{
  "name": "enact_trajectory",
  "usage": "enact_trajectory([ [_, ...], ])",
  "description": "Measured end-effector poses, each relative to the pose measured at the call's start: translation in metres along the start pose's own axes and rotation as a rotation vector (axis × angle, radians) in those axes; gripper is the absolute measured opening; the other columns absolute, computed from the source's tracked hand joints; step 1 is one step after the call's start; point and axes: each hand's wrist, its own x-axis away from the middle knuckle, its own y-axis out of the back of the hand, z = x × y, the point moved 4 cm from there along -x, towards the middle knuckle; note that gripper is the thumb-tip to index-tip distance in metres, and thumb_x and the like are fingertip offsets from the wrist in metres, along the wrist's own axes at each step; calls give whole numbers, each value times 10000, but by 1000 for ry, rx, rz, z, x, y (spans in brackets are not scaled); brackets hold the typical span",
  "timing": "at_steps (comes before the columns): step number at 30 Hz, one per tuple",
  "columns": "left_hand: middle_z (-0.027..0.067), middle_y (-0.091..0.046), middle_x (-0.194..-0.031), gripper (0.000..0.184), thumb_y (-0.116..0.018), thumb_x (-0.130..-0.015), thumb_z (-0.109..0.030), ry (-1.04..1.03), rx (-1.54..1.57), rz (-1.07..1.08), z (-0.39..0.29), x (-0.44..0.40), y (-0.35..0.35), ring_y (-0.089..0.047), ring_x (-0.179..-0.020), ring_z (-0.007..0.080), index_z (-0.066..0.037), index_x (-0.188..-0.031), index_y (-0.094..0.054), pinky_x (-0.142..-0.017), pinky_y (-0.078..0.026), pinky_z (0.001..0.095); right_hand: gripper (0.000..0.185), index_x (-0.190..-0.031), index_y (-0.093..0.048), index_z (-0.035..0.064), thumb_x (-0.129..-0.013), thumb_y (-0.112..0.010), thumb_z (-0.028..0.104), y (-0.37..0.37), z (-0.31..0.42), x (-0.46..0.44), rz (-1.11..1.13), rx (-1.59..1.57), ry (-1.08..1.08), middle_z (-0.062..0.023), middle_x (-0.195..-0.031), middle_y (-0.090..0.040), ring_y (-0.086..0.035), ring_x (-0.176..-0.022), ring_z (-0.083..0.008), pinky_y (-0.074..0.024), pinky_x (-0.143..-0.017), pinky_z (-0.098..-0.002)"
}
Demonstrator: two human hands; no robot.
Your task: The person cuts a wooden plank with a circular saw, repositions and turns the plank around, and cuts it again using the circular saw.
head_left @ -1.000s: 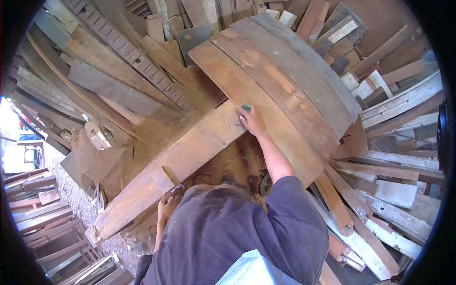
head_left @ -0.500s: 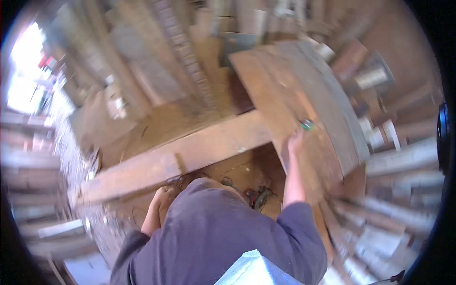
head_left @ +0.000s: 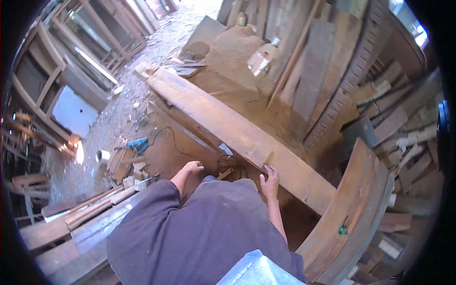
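My right hand (head_left: 270, 182) is at the near edge of a long thick wooden beam (head_left: 223, 121). Its fingers are spread and hold nothing; whether the fingertips touch the wood I cannot tell. A small upright wood piece (head_left: 269, 157) stands on the beam just beyond them. My left hand (head_left: 192, 167) hovers over the ground left of my body, fingers curled together, with nothing visible in them. On the wide wooden slab (head_left: 332, 223) to the right lies a small green-and-black object (head_left: 343, 230), its kind too small to make out.
Planks (head_left: 311, 71) lean at the back. A plastic bottle (head_left: 262, 58) lies near sawdust. Wood offcuts (head_left: 135, 164), a blue cloth (head_left: 137, 145) and a dark cable (head_left: 175, 142) are on the ground at left. Stacked boards (head_left: 80, 223) lie at lower left, with wooden frames (head_left: 52, 71) behind.
My view has swung to the left. My right hand has left the green-and-black object on the slab and come back to the beam's near edge. My left hand has lifted away from beside my body.
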Motion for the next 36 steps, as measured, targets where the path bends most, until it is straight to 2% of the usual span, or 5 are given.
enact_trajectory([
  [14, 216, -757, -1127, 413, -616, -966, -436, 351, 464, -238, 277, 64, -15, -715, -1085, 408, -77, -1046, -804, -950, -558, 484, 473, -1334, -661, 11, -871, -737, 74, -113, 101, -76, 147, 358, 103, -248, -1367, -582, -497, -1332, -414, -384, -1155, -504],
  [18, 123, -796, -956, 352, -664, -955, -381, 544, 873, -607, 334, 90, -34, -739, -869, 243, -51, -987, -784, -790, -561, 422, 520, -1358, -658, 45, -856, -769, 124, -164, 143, -126, 295, 433, 287, -249, -1358, -586, -536, -1270, -419, -426, -1098, -521],
  [27, -13, -671, -859, 232, -654, -1013, -332, 797, 1530, -899, 364, 159, -136, -567, -670, 115, -129, -1110, -710, -563, -460, 314, 812, -1546, -478, 59, -866, -826, 334, -248, 139, -212, 656, 334, 8, -299, -1285, -668, -630, -1215, -439, -493, -1041, -538],
  [31, 4, -613, -775, 238, -642, -1018, -360, 858, 1617, -592, 344, 166, -220, -518, -622, 137, -132, -1002, -706, -514, -419, 340, 1066, -1575, -397, -9, -781, -858, 533, -286, 99, -240, 654, 691, 106, -315, -1356, -648, -626, -1277, -438, -511, -1063, -501],
  [36, 168, -750, -875, 424, -627, -950, -407, 795, 1302, -710, 305, 179, -244, -709, -783, 303, -10, -956, -776, -733, -540, 466, 932, -1479, -517, -43, -808, -833, 523, -320, 96, -260, 722, 658, 96, -290, -1308, -679, -626, -1265, -417, -508, -1073, -477],
])
